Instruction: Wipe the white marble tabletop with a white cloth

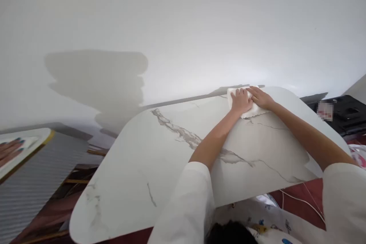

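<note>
- a home, most likely a living or dining room
- white marble-look table with grey veining, set close to a plain white wall
- dark red floor or rug with a loose white cable
- patterned fabric at the near edge
- black device beside the table

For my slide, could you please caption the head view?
Both hands, left hand and right hand, press a white cloth on a marble table.
</note>
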A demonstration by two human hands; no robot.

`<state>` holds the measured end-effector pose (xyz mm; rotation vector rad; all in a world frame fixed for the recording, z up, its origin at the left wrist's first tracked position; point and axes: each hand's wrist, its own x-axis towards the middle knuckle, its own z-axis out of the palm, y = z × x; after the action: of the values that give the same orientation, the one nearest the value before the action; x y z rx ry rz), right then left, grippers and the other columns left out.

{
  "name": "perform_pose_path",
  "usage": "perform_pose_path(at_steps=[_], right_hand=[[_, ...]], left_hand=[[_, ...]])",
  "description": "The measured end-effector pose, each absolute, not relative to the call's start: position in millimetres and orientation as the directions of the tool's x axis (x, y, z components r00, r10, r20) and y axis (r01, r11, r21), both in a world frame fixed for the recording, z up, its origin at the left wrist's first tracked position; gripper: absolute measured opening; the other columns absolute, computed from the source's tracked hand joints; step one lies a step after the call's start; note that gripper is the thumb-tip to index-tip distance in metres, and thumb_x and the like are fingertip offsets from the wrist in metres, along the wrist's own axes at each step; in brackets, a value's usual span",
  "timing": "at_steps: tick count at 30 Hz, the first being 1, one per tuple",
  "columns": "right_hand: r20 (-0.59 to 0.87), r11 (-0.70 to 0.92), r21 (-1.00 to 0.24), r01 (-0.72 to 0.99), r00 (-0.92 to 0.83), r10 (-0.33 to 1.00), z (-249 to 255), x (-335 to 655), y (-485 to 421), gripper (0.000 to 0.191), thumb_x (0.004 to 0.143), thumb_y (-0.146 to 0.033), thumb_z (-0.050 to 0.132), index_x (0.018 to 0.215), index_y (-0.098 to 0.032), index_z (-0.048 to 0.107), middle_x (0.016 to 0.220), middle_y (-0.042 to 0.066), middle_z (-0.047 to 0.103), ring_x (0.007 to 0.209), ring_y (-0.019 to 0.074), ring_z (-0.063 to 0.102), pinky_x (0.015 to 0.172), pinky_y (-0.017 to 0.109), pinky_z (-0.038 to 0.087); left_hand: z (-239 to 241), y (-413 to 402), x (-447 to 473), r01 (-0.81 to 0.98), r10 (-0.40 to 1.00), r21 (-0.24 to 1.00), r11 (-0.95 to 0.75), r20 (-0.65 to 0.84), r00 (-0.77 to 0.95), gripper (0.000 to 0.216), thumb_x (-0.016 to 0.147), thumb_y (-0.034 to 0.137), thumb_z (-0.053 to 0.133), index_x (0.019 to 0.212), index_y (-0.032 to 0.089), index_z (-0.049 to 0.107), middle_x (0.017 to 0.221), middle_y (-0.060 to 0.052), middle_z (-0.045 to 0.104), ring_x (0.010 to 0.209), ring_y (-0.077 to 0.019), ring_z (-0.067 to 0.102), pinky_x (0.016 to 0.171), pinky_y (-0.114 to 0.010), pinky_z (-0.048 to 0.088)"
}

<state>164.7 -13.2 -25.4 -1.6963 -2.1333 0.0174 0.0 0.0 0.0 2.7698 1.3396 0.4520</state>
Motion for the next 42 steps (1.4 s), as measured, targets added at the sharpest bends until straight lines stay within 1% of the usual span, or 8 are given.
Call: perform_pose_path(at_steps=[3,8,12,19,23,27,36,42], right_hand=[[0.292,0.247,-0.248,0.937,-0.171,0.941,-24.8,158.8,-26.0,0.053,0.093,-0.036,0.026,0.144,-0.023,0.036,0.151,0.007,0.036,0.141,0.0293,0.03,0.115,0.052,0.029],[0.342,0.367,-0.198,0.909,-0.287,0.895,-26.9,155.1,-60.8,0.055,0.095,-0.04,0.023,0.145,-0.02,0.034,0.149,0.009,0.04,0.141,0.0287,0.03,0.115,0.055,0.028],[0.306,0.325,-0.192,0.926,-0.258,0.916,-26.9,152.4,-106.8,0.054,0.096,-0.036,0.023,0.147,-0.021,0.031,0.153,0.009,0.033,0.142,0.0296,0.026,0.114,0.058,0.029],[0.29,0.302,-0.185,0.935,-0.242,0.926,-23.3,137.9,-203.5,0.057,0.097,-0.036,0.021,0.152,-0.027,0.015,0.158,0.002,0.02,0.145,0.0291,0.017,0.117,0.058,0.025],[0.311,0.318,-0.189,0.929,-0.25,0.917,-20.8,126.4,-245.7,0.06,0.097,-0.035,0.025,0.152,-0.036,0.001,0.159,-0.006,0.011,0.145,0.0285,0.013,0.116,0.059,0.027],[0.3,0.34,-0.191,0.921,-0.275,0.914,-19.8,121.7,-259.8,0.062,0.096,-0.034,0.027,0.151,-0.038,-0.002,0.159,-0.007,0.007,0.146,0.029,0.013,0.115,0.06,0.028],[0.377,0.328,-0.173,0.929,-0.245,0.893,-27.4,92.5,-253.5,0.064,0.095,-0.032,0.028,0.152,-0.037,-0.001,0.159,-0.001,0.014,0.144,0.0309,0.02,0.112,0.06,0.034],[0.313,0.289,-0.223,0.931,-0.213,0.926,-24.0,36.4,-252.0,0.061,0.095,-0.035,0.03,0.152,-0.033,0.009,0.157,0.002,0.022,0.143,0.0326,0.021,0.11,0.059,0.036]], left_hand=[[1.2,-14.1,-4.7,0.773,0.782,0.151,-0.616,0.237,0.577,0.053,0.092,0.032,0.029,0.14,0.01,0.037,0.145,-0.015,0.039,0.135,-0.0308,0.027,0.11,-0.053,0.022],[1.0,-54.0,-12.9,0.787,0.791,0.148,-0.6,0.261,0.554,0.054,0.092,0.033,0.031,0.141,0.011,0.037,0.144,-0.015,0.041,0.135,-0.0317,0.031,0.109,-0.054,0.024],[-1.4,-94.9,-19.5,0.75,0.761,0.175,-0.638,0.291,0.579,0.056,0.093,0.033,0.029,0.141,0.006,0.036,0.147,-0.016,0.039,0.137,-0.0335,0.029,0.11,-0.056,0.023],[7.5,-171.8,-34.6,0.683,0.712,0.203,-0.702,0.223,0.666,0.058,0.092,0.032,0.03,0.141,0.001,0.036,0.148,-0.023,0.035,0.138,-0.0387,0.028,0.11,-0.061,0.022],[6.2,-205.0,-45.3,0.647,0.691,0.243,-0.723,0.233,0.684,0.06,0.09,0.034,0.033,0.141,0.002,0.038,0.148,-0.023,0.035,0.139,-0.0398,0.027,0.111,-0.062,0.019],[5.3,-219.6,-50.4,0.649,0.703,0.272,-0.71,0.216,0.678,0.061,0.09,0.034,0.033,0.142,0.002,0.037,0.15,-0.023,0.033,0.14,-0.0394,0.025,0.112,-0.062,0.018],[5.2,-219.6,-74.3,0.692,0.724,0.214,-0.69,0.185,0.665,0.061,0.09,0.034,0.033,0.144,0.006,0.036,0.15,-0.02,0.033,0.141,-0.0363,0.026,0.112,-0.06,0.02],[3.6,-216.9,-124.8,0.736,0.763,0.205,-0.645,0.126,0.634,0.063,0.087,0.033,0.038,0.145,0.009,0.035,0.151,-0.015,0.034,0.142,-0.0321,0.025,0.115,-0.056,0.017]])
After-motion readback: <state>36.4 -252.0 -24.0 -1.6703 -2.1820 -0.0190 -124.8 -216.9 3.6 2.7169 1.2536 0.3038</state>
